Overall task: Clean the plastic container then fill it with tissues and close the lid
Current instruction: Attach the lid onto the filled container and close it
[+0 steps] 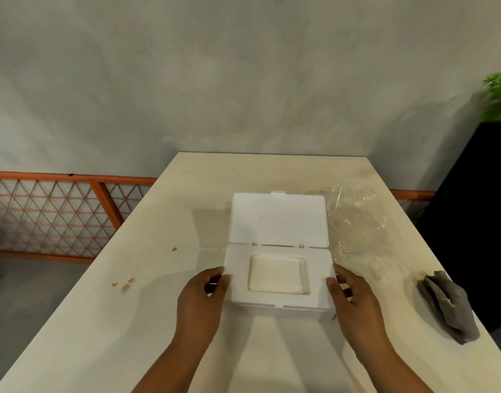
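**White box held at both ends**

White plastic, the one box (277, 282) lies at the middle of the desk (158, 321), its long axis running left to right. Its lid (278, 219) is swung open away from the person, hinged along the far long edge. A pale tissue pad (276, 276) is seen through the rectangular top opening. The left hand (202, 299) is clasped on the left end, the right hand (357, 302) on the right end, fingers (222, 280) curled against the walls. One clear wrapper (354, 219) lies right of the lid; one grey cloth (448, 307) sits near the right edge.
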